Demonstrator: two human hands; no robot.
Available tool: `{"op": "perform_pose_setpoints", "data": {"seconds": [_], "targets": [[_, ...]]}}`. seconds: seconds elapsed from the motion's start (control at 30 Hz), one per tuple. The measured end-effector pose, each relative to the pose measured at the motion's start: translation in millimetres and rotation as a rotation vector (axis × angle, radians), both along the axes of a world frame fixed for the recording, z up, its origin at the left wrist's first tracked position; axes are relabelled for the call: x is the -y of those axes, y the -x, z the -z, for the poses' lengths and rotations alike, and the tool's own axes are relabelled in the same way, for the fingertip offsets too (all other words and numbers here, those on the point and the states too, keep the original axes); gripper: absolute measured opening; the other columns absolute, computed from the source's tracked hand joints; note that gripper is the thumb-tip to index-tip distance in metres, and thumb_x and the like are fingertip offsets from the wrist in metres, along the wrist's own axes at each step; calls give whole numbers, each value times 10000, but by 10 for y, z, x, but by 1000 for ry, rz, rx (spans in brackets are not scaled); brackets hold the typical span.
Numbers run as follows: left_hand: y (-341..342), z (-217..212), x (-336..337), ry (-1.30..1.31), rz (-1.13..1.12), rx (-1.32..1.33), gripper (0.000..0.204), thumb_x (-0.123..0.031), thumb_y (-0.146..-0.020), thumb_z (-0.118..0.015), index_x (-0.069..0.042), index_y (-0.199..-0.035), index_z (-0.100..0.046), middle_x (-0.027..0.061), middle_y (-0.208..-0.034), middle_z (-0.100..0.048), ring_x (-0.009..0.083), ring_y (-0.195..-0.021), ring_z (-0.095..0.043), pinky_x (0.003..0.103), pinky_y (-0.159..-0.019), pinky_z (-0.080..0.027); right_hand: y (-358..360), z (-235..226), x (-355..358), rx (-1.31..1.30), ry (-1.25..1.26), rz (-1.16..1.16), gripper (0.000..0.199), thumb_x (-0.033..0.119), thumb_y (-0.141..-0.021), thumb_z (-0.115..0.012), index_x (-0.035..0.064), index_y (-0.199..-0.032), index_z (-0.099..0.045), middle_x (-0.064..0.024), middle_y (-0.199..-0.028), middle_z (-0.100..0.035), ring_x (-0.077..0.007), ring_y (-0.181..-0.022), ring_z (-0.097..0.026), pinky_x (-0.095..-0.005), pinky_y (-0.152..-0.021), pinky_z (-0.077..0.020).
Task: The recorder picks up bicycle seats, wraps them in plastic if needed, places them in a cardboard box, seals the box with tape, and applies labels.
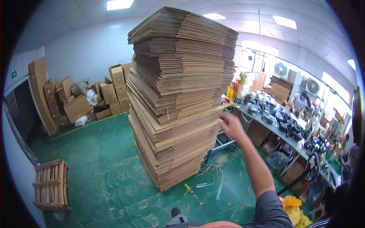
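A tall stack of flat, folded cardboard boxes (190,91) stands in front of me, rising well above the height of my hand. Its layers are uneven, with bundles jutting out at different angles. My right hand (231,124) is raised at the stack's right edge, about halfway up. Its fingers are bent and drawn together beside the cardboard edges. Whatever they pinch, if anything, is too small to make out. The right arm reaches up from the lower right in a dark grey sleeve (270,209). My left hand is out of view.
Opened cartons (78,108) and bags are heaped by the left wall. A wooden pallet (50,185) is at the lower left. On the right runs a workbench (283,131) covered with black parts; a person (299,102) is behind it. Loose straps (219,182) litter the green floor.
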State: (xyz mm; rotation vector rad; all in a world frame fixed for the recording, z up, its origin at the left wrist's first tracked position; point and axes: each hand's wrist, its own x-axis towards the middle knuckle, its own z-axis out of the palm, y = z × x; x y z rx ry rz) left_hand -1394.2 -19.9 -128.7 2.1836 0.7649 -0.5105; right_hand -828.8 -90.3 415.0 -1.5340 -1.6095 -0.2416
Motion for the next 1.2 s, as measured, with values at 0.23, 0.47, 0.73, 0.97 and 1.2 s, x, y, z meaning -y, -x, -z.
{"op": "perform_pose_setpoints", "data": {"seconds": [0.23,0.47,0.73,0.97,1.2], "targets": [[-1541,554,-1130,-66,107,-47,452,-459,-1062,-520,-125,-1287,-725,177,-1266,-716,287,-1092,-699,464,-903,-563,-1039,-2860,-1973,579,-498,69,587,306,-981,-730,21,-1469,-573,-223,-1441,-636,-358,-1355,-604,-451,-1171,-456],[-2568,966,-1716,-161,177,-179,469,-470,-1070,-490,-145,-1322,-713,182,-1338,-696,279,-1132,-695,462,-917,-564,-2161,-4087,-3259,406,-424,194,975,666,-1011,-579,44,-1678,-236,-329,-1698,-261,-444,-1574,-298,-475,-1296,-284],[-4326,1258,-2555,-151,-1044,361,288,-357,-997,-693,-86,-952,-779,27,-811,-754,128,-731,-701,324,-701,-554,-3304,-4615,-3939,398,-493,72,1106,908,-933,-378,26,-1597,-444,-338,-1504,-550,-449,-1448,-502,-507,-1201,-411],[-5754,1064,-1815,19,-1436,171,295,-343,-1004,-652,-64,-1075,-714,93,-980,-683,242,-850,-619,391,-750,-522,-3600,-4402,-3733,670,-765,104,573,562,-1008,-649,10,-903,-766,-178,-889,-775,-338,-860,-759,-454,-806,-599],[-7206,555,-688,-492,-1666,705,203,-257,-989,-698,-73,-1074,-717,51,-972,-692,182,-825,-617,338,-725,-519,-5106,-4110,-3084,635,-1195,-1,120,48,-896,-678,13,-794,-731,-169,-759,-736,-309,-707,-743,-448,-655,-590]]}}
